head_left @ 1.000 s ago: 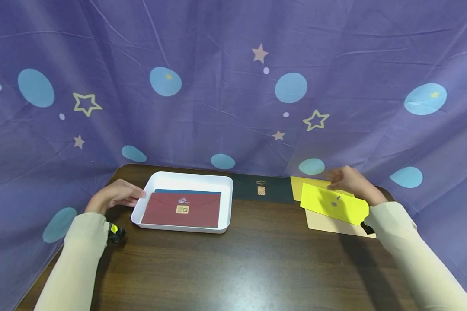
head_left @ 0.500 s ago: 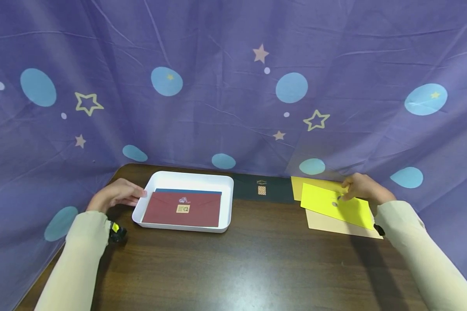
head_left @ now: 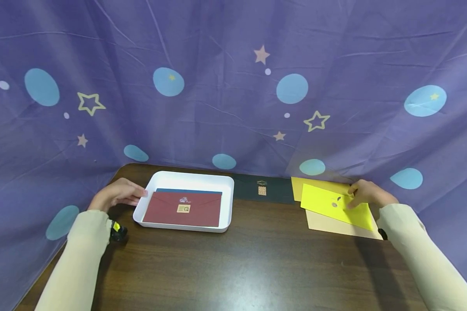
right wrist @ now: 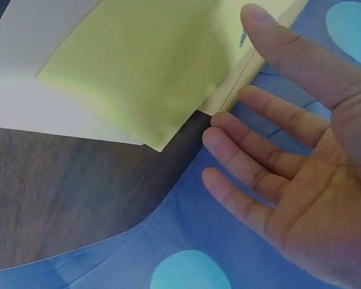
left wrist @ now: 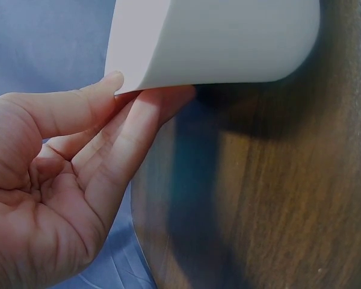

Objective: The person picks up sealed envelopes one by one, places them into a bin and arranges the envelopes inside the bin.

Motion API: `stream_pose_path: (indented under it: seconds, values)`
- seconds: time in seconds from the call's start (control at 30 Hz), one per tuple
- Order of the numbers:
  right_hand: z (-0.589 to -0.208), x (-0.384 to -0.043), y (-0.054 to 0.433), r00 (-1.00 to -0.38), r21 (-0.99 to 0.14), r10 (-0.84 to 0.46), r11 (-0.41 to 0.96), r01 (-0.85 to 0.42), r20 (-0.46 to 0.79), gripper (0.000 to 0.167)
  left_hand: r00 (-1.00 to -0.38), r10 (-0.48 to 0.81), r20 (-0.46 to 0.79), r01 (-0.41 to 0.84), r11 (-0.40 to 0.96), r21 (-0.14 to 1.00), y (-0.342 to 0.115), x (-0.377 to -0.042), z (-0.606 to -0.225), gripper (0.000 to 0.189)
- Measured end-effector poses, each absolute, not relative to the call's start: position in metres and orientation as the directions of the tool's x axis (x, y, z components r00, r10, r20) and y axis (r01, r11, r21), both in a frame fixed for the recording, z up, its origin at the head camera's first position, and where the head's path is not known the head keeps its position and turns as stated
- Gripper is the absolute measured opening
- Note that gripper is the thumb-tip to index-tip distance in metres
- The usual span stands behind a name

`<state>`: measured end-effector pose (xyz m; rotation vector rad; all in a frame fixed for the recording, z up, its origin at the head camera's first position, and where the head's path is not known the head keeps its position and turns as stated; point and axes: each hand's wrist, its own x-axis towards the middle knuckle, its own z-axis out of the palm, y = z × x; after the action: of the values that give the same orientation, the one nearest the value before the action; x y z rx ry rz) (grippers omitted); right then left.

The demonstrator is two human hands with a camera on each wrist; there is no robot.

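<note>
My left hand (head_left: 118, 192) pinches the left rim of a white tray (head_left: 226, 216), thumb above and fingers underneath, as the left wrist view shows. In the tray lies a dark red envelope (head_left: 200, 209) with a small tan sticker, over a blue one (head_left: 188, 190) that shows only along its back edge. My right hand (head_left: 369, 194) is over the right end of a bright yellow envelope (head_left: 319, 201). In the right wrist view its fingers are spread and loosely bent, with nothing between thumb and fingers. A cream envelope (head_left: 321, 221) lies partly hidden beneath the yellow one.
A darker yellow envelope (head_left: 297, 185) sticks out behind the bright one. Right of the tray, a dark green envelope (head_left: 241, 190) with a gold mark lies along the table's back edge. A purple patterned curtain (head_left: 218, 108) hangs around the brown table (head_left: 202, 268).
My right hand has moved rightward and nearer, from the yellow envelope's back edge to over its right end. My left hand stays on the tray rim.
</note>
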<state>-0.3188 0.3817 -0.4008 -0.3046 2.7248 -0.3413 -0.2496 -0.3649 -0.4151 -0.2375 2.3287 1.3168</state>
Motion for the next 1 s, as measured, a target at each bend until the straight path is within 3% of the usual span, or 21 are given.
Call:
stream_pose_path:
  seconds: [0.23, 0.57, 1.0]
  values:
    - [-0.403, -0.316, 0.381, -0.896, -0.271, -0.216, 0.956, -0.113, -0.388, 0.066, -0.883, 0.071, -0.464, -0.362, 0.527, 0.769, -0.366, -0.250, -0.417, 0.051]
    - [-0.407, -0.314, 0.382, -0.875, -0.235, -0.075, 0.971, 0.045, -0.478, 0.080, -0.886, 0.064, -0.460, -0.361, 0.530, 0.768, -0.366, -0.251, -0.417, 0.050]
    - [-0.404, -0.309, 0.381, -0.871, -0.241, -0.034, 0.966, 0.098, -0.490, 0.086, -0.883, 0.059, -0.466, -0.368, 0.530, 0.764, -0.365, -0.250, -0.417, 0.050]
